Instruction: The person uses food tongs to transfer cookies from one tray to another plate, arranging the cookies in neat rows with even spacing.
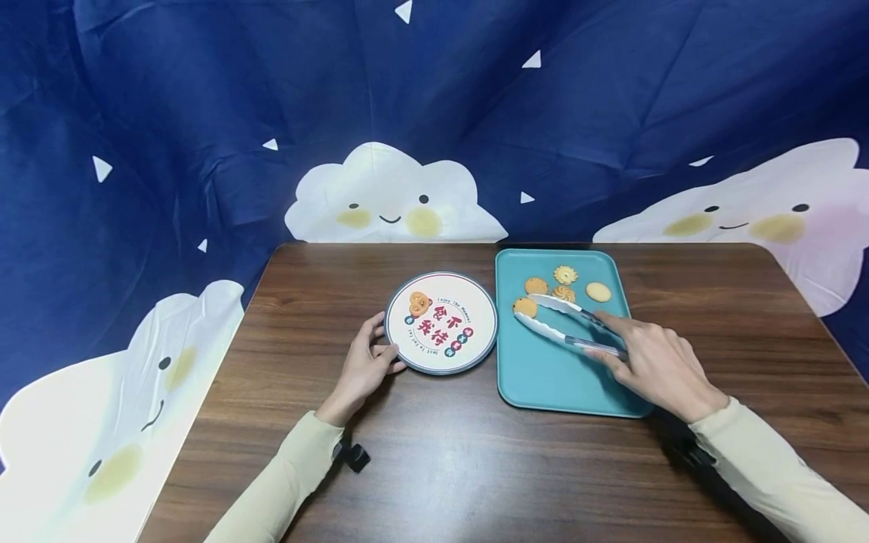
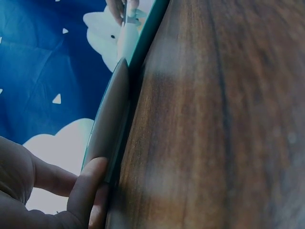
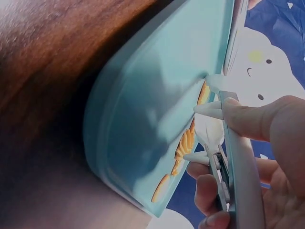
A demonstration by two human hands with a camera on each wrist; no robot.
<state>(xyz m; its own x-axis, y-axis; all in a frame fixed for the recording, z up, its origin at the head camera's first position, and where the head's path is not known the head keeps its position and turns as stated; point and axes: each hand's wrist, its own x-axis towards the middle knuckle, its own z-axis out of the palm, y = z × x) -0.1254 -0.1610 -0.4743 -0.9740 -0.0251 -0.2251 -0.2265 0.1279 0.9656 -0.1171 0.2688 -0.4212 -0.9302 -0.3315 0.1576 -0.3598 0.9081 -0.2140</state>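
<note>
My right hand (image 1: 661, 369) grips metal tongs (image 3: 245, 167) over the teal tray (image 1: 557, 381). In the head view their spread tips reach a round cookie (image 1: 524, 307) near the tray's left side; whether they touch it is unclear. Several other cookies lie there: a round one (image 1: 536, 286), a flower-shaped one (image 1: 566, 274), a swirled one (image 1: 563, 295) and a pale oval one (image 1: 598, 292). My left hand (image 1: 363, 366) pinches the left rim of a white, blue-edged plate (image 1: 462, 305). A pretzel-shaped cookie (image 1: 419, 304) shows on its upper left.
The plate sits just left of the tray, their edges nearly touching. Both are on a brown wooden table (image 1: 434, 452). Behind it hangs a dark blue cloth (image 1: 434, 90) with white clouds and triangles. A small black object (image 1: 356, 457) is by the left wrist.
</note>
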